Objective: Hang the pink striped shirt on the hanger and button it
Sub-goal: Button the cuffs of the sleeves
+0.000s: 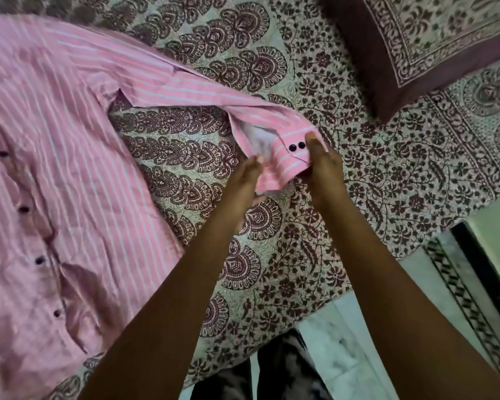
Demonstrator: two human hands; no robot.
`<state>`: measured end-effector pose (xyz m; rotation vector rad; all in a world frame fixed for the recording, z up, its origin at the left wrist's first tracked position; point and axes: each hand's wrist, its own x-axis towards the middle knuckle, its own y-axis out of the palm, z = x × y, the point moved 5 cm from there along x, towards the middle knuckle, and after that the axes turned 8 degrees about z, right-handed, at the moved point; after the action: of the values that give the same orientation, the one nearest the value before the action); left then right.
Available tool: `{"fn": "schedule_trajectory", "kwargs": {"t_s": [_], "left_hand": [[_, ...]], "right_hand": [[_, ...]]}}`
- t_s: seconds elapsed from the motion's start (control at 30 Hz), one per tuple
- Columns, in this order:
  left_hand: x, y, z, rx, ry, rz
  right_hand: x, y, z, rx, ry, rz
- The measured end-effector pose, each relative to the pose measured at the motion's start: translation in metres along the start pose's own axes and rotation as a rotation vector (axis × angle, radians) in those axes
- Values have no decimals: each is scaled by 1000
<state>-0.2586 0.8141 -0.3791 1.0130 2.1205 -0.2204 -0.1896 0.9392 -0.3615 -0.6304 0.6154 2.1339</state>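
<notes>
The pink striped shirt [55, 145] lies spread on the bed at the left, its front placket with several dark buttons [40, 259] facing up. One sleeve [185, 82] stretches right to its cuff [289, 160], which carries two dark buttons [297, 146]. My left hand [243, 180] holds the cuff's lower left edge. My right hand [324, 166] grips the cuff's right side, thumb on top beside the buttons. No hanger is in view.
A patterned maroon and cream bedsheet [373, 174] covers the bed. A matching pillow [422, 44] lies at the top right. The bed edge runs along the lower right, with tiled floor [344, 350] and a dark strip [485, 272] below it.
</notes>
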Motion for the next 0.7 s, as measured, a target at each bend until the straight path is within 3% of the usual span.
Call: {"fn": "schedule_trajectory", "kwargs": {"t_s": [0.1, 0.2, 0.4, 0.57, 0.7], "left_hand": [[7, 9, 5, -270, -74, 35], [12, 7, 11, -424, -105, -108], [2, 4, 7, -237, 38, -276], [-9, -15, 8, -282, 96, -414], [-11, -16, 4, -317, 171, -424]], "right_hand": [[0, 0, -5, 38, -20, 48], [-1, -4, -10, 20, -30, 51], [-8, -2, -25, -143, 28, 93], [-6, -8, -28, -243, 21, -152], [-6, -1, -29, -288, -36, -152]]}}
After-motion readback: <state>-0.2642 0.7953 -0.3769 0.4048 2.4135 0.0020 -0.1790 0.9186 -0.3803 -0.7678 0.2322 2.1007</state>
